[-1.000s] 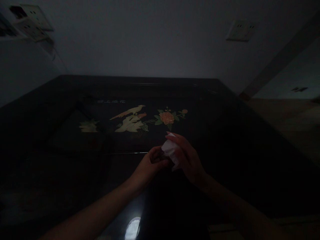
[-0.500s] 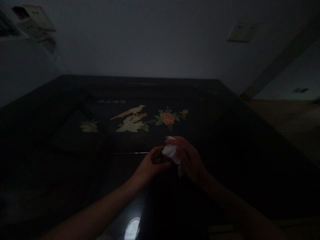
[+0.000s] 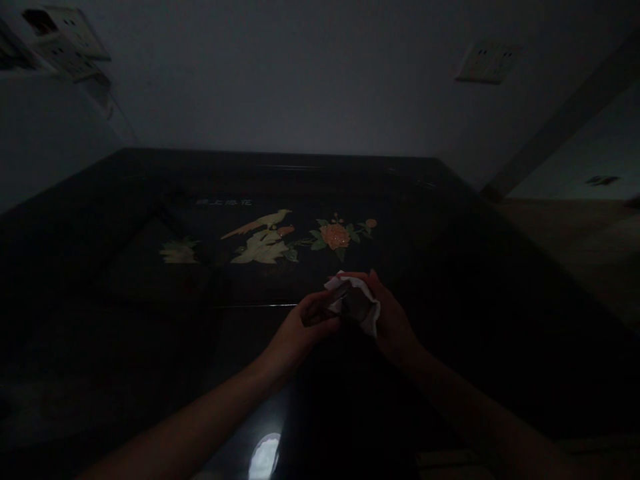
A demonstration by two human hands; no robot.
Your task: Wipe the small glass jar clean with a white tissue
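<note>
Over the dark glossy tabletop (image 3: 250, 347), both hands meet near the middle of the view. My right hand (image 3: 393, 323) is closed on a crumpled white tissue (image 3: 373, 313), spread open around a dark, rounded thing (image 3: 356, 303). That thing is too dim to name. My left hand (image 3: 305, 327) is curled beside it, thumb and fingers pinched toward its left side. What the left fingertips hold is hard to make out in the gloom.
The tabletop bears an inlaid bird (image 3: 265, 221) and an orange flower (image 3: 335, 236). A pale wall stands behind, with sockets (image 3: 487, 62) at right and more sockets (image 3: 75, 43) at left. A bright reflection (image 3: 265, 456) shows near the front.
The tissue has opened out and shifted right, baring the dark rounded thing. My right hand has turned and moved slightly right; my left hand has hardly moved.
</note>
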